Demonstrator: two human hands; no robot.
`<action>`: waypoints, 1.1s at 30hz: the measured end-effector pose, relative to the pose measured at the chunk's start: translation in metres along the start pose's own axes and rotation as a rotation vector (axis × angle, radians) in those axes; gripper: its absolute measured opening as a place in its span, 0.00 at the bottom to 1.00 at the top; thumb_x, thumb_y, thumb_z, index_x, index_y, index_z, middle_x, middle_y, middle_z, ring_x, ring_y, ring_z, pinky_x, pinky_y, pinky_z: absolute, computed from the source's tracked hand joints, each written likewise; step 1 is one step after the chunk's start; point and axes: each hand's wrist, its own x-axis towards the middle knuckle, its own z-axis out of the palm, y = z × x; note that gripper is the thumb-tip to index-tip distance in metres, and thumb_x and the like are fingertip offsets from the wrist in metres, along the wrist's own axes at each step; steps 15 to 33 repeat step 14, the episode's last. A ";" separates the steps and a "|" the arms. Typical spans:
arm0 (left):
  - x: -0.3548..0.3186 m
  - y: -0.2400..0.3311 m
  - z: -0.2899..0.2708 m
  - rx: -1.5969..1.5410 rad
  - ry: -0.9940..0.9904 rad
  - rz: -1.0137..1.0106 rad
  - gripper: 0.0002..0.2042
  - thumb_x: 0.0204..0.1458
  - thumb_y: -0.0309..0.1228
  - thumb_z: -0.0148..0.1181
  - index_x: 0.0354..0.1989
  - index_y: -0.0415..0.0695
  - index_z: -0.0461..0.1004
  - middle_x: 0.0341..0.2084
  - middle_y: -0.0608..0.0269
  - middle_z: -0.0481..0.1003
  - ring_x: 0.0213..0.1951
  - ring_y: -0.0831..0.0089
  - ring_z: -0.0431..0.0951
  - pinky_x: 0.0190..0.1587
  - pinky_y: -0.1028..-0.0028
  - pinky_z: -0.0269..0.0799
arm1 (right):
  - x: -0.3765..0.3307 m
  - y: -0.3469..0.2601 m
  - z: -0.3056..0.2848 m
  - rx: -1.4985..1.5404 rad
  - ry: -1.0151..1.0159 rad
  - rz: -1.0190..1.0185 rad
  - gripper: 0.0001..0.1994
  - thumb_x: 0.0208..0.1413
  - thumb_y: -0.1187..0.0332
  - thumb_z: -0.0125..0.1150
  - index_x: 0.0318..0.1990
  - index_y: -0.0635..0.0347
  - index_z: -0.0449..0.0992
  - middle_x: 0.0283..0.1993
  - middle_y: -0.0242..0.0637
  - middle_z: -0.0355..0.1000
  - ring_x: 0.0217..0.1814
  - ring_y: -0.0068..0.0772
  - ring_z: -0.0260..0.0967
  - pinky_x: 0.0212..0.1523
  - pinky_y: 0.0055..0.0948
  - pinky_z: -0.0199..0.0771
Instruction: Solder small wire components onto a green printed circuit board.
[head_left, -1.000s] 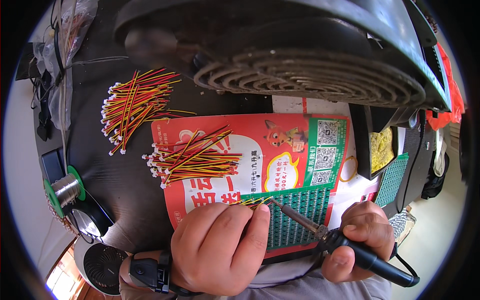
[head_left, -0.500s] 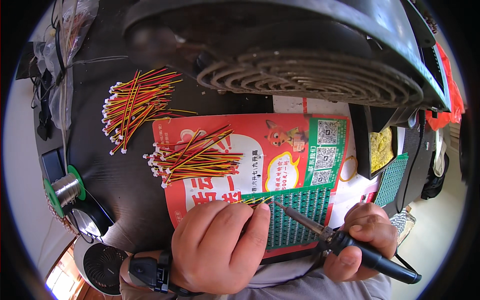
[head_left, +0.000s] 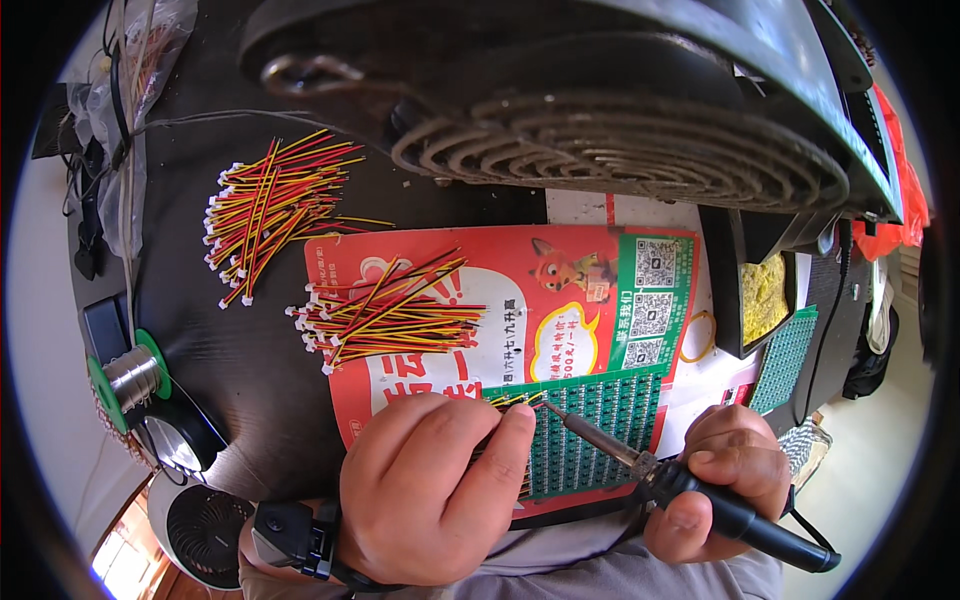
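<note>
My right hand (head_left: 720, 485) grips a soldering iron (head_left: 745, 515) by its black handle. The iron's tip points left and rests at or very near the upper part of a green circuit board panel (head_left: 595, 435). On the panel's left part lies my left hand (head_left: 430, 490), thumb and index finger pinched at a thin wire (head_left: 538, 402) beside the tip. Its far end is hidden under the hand. Several yellow and black wire ends (head_left: 510, 400) line the board's upper edge next to my fingertips. The panel lies on a red printed sheet (head_left: 500, 260).
Two piles of connector wires, one on the sheet (head_left: 400, 320) and one on the dark mat (head_left: 280, 215), lie at left. A solder spool (head_left: 130, 378) stands far left. A fan-like housing with a round grille (head_left: 620, 155) overhangs the back. A yellow sponge (head_left: 763, 300) and another green panel (head_left: 785, 360) are right.
My left hand has shifted slightly left and down, showing more wire ends at the board's edge. The soldering iron has moved very little.
</note>
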 end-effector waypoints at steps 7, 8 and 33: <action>0.000 0.001 0.000 0.021 -0.010 0.009 0.15 0.32 0.14 0.66 0.34 0.35 0.81 0.24 0.58 0.73 0.23 0.63 0.72 0.26 0.69 0.70 | 0.004 0.002 0.007 -0.055 0.024 -0.089 0.16 0.52 0.60 0.65 0.34 0.63 0.67 0.18 0.32 0.62 0.18 0.23 0.57 0.20 0.24 0.57; 0.000 0.001 0.001 0.021 -0.011 0.012 0.15 0.32 0.14 0.66 0.34 0.34 0.81 0.24 0.58 0.73 0.23 0.63 0.72 0.26 0.69 0.70 | 0.003 0.003 0.007 -0.054 0.040 -0.105 0.16 0.53 0.59 0.64 0.34 0.63 0.67 0.18 0.32 0.61 0.18 0.23 0.57 0.20 0.24 0.57; -0.001 0.001 0.001 0.036 0.009 0.016 0.15 0.32 0.14 0.66 0.34 0.35 0.81 0.23 0.58 0.73 0.23 0.63 0.72 0.26 0.69 0.71 | -0.006 0.006 0.004 0.015 0.121 -0.127 0.17 0.58 0.54 0.59 0.35 0.60 0.66 0.19 0.30 0.58 0.18 0.22 0.54 0.18 0.24 0.53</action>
